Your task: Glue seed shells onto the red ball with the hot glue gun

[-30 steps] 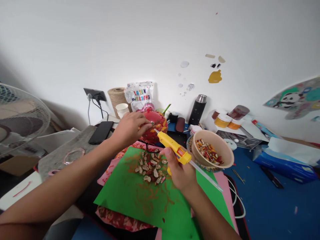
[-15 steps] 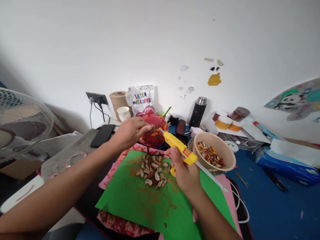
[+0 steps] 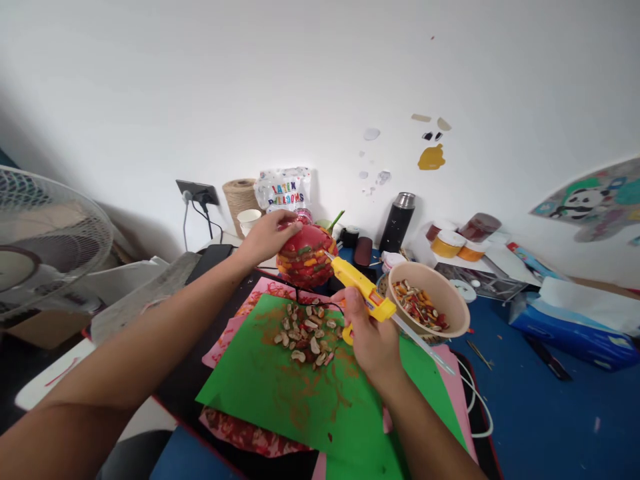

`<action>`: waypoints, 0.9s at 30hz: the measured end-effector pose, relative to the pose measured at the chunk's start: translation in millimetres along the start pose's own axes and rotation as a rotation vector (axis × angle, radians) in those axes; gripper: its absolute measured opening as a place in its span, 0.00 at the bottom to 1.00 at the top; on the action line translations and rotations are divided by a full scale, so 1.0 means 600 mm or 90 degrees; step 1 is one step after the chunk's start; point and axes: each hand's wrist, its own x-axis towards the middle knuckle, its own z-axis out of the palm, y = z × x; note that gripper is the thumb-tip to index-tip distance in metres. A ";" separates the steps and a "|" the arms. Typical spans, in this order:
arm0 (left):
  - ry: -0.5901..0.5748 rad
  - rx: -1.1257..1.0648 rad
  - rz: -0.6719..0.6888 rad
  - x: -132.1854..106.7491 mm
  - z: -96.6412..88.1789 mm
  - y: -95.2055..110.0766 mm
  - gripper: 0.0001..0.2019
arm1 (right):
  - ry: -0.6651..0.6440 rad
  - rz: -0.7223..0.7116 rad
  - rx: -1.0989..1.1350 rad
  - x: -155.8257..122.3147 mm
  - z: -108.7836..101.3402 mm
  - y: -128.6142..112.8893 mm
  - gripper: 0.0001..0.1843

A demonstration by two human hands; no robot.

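My left hand [image 3: 269, 235] is closed over the top left of a red ball [image 3: 306, 256] covered with coloured shell pieces, holding it above the table. My right hand [image 3: 369, 337] grips a yellow glue gun [image 3: 361, 291] whose nozzle points at the ball's right side; a clear glue stick pokes out behind it. Beneath the ball a pile of pale nut shells [image 3: 307, 333] lies on a green paper sheet [image 3: 280, 393]. A tan bowl [image 3: 431, 299] of coloured shells sits just right of the glue gun.
A fan [image 3: 45, 240] stands at the left. Along the wall are a twine roll [image 3: 241, 197], paper cups [image 3: 249, 219], a balloon packet [image 3: 284, 189], a black flask [image 3: 398, 220] and paint jars [image 3: 447, 241]. A tissue pack [image 3: 575, 313] lies at the right on the blue table [image 3: 540, 413].
My left hand has shifted from the ball's front up to its top left, and the ball has turned to show more shell pieces. The glue gun stayed pointed at it.
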 end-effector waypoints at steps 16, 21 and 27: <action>-0.033 -0.180 -0.031 0.034 0.008 -0.023 0.16 | -0.022 0.006 0.009 -0.004 0.005 0.000 0.34; -0.087 -0.257 0.021 0.049 0.008 -0.030 0.17 | -0.015 -0.004 -0.017 -0.004 0.003 0.002 0.34; -0.079 -0.251 0.033 0.046 0.006 -0.031 0.20 | -0.006 -0.016 -0.009 -0.001 0.003 0.004 0.35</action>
